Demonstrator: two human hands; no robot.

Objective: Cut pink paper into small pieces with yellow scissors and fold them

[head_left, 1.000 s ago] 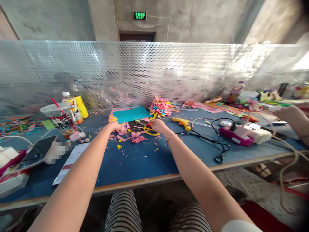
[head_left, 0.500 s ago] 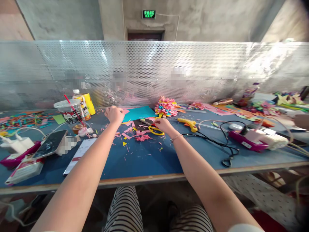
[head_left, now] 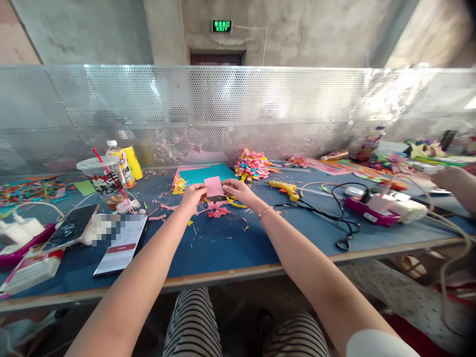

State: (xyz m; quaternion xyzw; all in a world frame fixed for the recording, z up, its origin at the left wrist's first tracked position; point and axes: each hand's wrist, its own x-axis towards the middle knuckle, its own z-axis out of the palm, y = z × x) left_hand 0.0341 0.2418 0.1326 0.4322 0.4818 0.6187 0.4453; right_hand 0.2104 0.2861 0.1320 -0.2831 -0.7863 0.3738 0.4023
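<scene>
A small pink square of paper (head_left: 213, 187) is held up between my two hands above the blue table. My left hand (head_left: 195, 195) pinches its left edge. The fingers of my right hand (head_left: 237, 191) are closed at its right edge. Scissors with a yellow handle (head_left: 235, 202) lie just under my right hand, their blades mostly hidden. Pink paper scraps (head_left: 218, 212) lie below the square. Behind it rests a sheet of blue paper (head_left: 203, 173), and a pile of pink, yellow and blue folded paper pieces (head_left: 252, 166) stands to its right.
A yellow glue gun (head_left: 285, 189) and black cable (head_left: 329, 216) lie to the right, near a purple power strip (head_left: 372, 212). Left stand a plastic cup with a red straw (head_left: 105, 181), a bottle (head_left: 125, 166) and a phone (head_left: 122, 245). Another person's hand (head_left: 451, 181) is far right.
My left hand has brought the pink paper right and nearer from beside the blue sheet. My right hand has left the scissors' handle and come to the paper's right edge.
</scene>
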